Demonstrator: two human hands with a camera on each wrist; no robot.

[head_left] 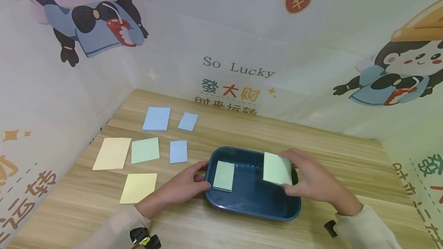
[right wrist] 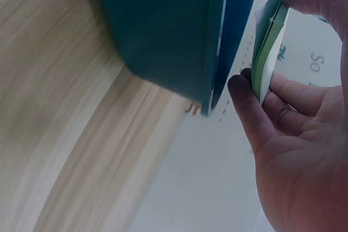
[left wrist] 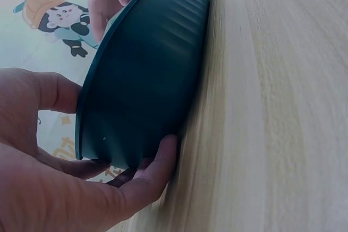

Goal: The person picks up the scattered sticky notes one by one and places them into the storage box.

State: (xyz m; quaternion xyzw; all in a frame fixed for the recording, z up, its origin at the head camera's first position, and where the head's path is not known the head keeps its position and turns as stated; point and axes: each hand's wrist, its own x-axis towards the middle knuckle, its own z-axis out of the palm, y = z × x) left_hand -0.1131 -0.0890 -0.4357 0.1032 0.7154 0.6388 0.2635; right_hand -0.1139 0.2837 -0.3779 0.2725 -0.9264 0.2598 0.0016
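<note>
A dark blue plastic tray (head_left: 252, 206) stands on the wooden table. My left hand (head_left: 188, 181) grips its left end; in the left wrist view that hand (left wrist: 81, 177) has its thumb and fingers about the rim and outer wall. Over the tray's right end, my right hand (head_left: 308, 176) pinches a pale green sticky note pad (head_left: 277, 168) by its edges. The right wrist view shows that pad (right wrist: 266, 52) edge-on between thumb and fingers, above the rim. A smaller pale green sticky note pad (head_left: 223, 176) lies inside the tray at the left.
Left of the tray lie several sticky note pads: a larger blue one (head_left: 157, 118), smaller blue ones (head_left: 188, 121), a green one (head_left: 145, 150), a cream one (head_left: 112, 153) and a yellow one (head_left: 138, 188). Printed cloth walls (head_left: 173, 37) enclose the table (head_left: 332, 149) at back and sides.
</note>
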